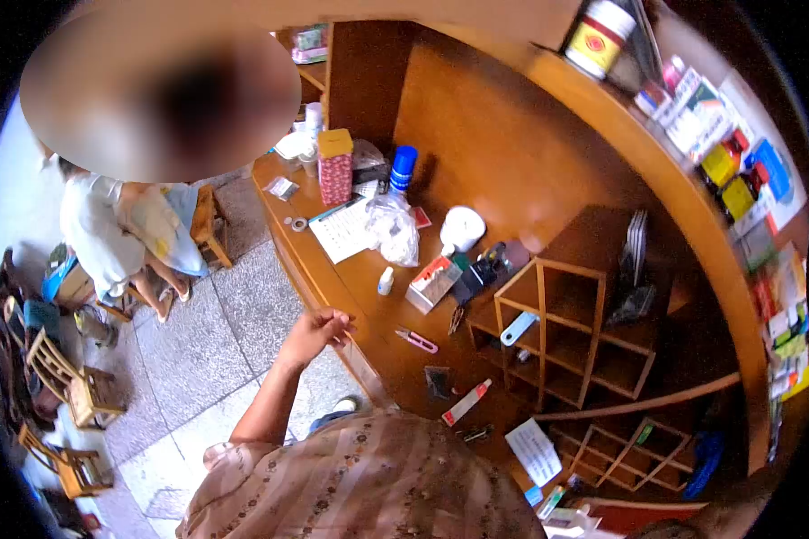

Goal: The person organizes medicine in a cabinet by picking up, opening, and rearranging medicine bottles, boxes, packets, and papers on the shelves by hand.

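Observation:
My left hand (319, 334) is held over the front edge of the wooden desk (333, 286), its fingers curled together. Anything inside them is too small or hidden to make out. The nearest things on the desktop are pink-handled thread snips (417, 340) and a small white bottle (386, 280). Beyond these stand a red-and-white box (435, 283) and a crumpled clear plastic bag (393, 232). A white sheet with writing (340, 230) lies beside the bag. My right hand is not in view.
Wooden compartment shelves (541, 332) stand at the right. A curved upper ledge (692, 193) carries bottles and boxes. A tall pink-patterned tin (335, 171) and a blue-capped can (403, 171) stand farther back. Left, a person (94, 225) sits near wooden chairs (85, 391).

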Demonstrator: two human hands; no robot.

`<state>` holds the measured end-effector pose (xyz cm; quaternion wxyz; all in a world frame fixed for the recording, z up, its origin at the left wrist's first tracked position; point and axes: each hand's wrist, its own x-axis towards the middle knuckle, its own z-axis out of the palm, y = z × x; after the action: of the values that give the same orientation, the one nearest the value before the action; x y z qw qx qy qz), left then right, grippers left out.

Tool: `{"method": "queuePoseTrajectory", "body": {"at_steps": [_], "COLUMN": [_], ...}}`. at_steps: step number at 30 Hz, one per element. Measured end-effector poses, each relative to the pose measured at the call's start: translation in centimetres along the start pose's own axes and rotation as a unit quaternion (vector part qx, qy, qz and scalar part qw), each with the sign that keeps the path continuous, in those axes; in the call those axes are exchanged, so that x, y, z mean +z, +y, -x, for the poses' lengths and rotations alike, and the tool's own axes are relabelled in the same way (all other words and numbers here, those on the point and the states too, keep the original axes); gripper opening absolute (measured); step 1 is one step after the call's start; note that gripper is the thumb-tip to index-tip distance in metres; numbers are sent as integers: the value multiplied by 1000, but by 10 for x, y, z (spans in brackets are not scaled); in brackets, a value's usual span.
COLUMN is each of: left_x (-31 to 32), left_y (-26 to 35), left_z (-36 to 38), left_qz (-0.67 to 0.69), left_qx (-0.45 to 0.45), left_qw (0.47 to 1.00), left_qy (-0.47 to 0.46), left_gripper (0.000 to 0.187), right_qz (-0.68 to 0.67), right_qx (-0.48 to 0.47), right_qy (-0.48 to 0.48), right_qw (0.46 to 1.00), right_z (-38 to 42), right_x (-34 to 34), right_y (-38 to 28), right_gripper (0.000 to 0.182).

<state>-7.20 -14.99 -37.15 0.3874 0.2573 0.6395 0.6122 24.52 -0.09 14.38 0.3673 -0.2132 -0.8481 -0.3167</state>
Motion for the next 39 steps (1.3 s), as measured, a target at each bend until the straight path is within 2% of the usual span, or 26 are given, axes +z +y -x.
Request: {"method": "queuePoseTrajectory", "body": {"at_steps": [3, 6, 9, 10, 11, 12, 13, 14, 15, 16, 17, 18, 19, 21, 23, 24, 25, 27, 28, 29, 31, 33, 35, 36, 37, 39], "left_x": [-15, -32, -44, -45, -42, -38, -33, -25, -16, -9, -7, -2, 4, 15, 33, 42, 41, 34, 32, 26, 12, 3, -1, 2, -4, -1], "left_y": [-1, -9, -19, -24, -25, -25, -22, -13, 0, 9, 6, 3, 2, 3, 11, 16, 13, -2, -3, -3, -3, -12, -8, -10, -15, -3], "left_z": [-27, -66, -111, -128, -145, -163, -178, -191, -201, -212, -230, -244, -257, -273, -275, -270, -276, -293, -296, -300, -307, -308, -302, -294, -291, -256], "left_qz": [-35, -83, -95, -92, -100, -197, -287, -291, -356, -417, -406, -409, -412, -415, -566, -565, -566, -585, -597, -595, -567, -532, -434, -460, -506, -481], "left_qx": [-9, -7, 1, 15, 14, 130, 246, 248, 282, 316, 290, 279, 269, 250, 137, 93, 94, 141, 191, 189, 189, 203, 229, 240, 276, 253], "left_qw": [999, 996, 994, 994, 994, 969, 920, 919, 886, 848, 863, 865, 866, 871, 811, 818, 818, 796, 775, 777, 802, 821, 871, 855, 817, 838], "left_qy": [21, 37, 44, 61, 48, 78, 106, 93, 90, 89, 80, 83, 90, 82, 65, 50, 48, 62, 78, 81, 11, 36, -18, 28, 0, 44], "left_gripper": [28, 28, 39, 48, 48, 60, 74, 74, 82, 90, 100, 104, 108, 110, 104, 92, 92, 71, 51, 51, 43, 43, 52, 59, 70, 76], "right_qz": [-35, -60, -80, -87, -90, -92, -95, -94, -98, -109, -93, -67, -88, -150, -152, -155, -153, -127, -127, -128, -143, -155, -169, -192, -193, -177], "right_qx": [-20, 6, 78, 113, 153, 203, 260, 328, 416, 516, 605, 647, 662, 714, 720, 725, 726, 710, 720, 716, 703, 690, 698, 658, 655, 646], "right_qy": [-88, -175, -243, -259, -274, -283, -288, -282, -265, -186, -132, -143, -175, -112, -115, -122, -121, -105, -101, -102, -96, -102, -147, -159, -187, -250], "right_qw": [995, 983, 964, 955, 945, 933, 917, 896, 864, 829, 779, 746, 723, 675, 667, 660, 659, 685, 675, 678, 690, 700, 680, 711, 706, 699], "right_z": [59, 111, 159, 175, 193, 213, 233, 258, 284, 309, 326, 358, 383, 406, 408, 409, 408, 405, 403, 402, 401, 400, 393, 396, 396, 337], "right_x": [-5, -17, -28, -30, -28, -25, -20, -12, 3, 25, 43, 49, 49, 58, 58, 59, 59, 59, 59, 61, 68, 78, 88, 90, 95, 93], "right_y": [-39, -57, -64, -66, -69, -72, -74, -78, -83, -93, -103, -109, -115, -135, -140, -142, -141, -135, -132, -129, -124, -121, -117, -113, -110, -111], "right_gripper": [27, 27, 27, 27, 27, 27, 27, 27, 27, 24, 22, 24, 25, 28, 29, 30, 30, 25, 26, 26, 29, 27, 27, 27, 28, 18]}}
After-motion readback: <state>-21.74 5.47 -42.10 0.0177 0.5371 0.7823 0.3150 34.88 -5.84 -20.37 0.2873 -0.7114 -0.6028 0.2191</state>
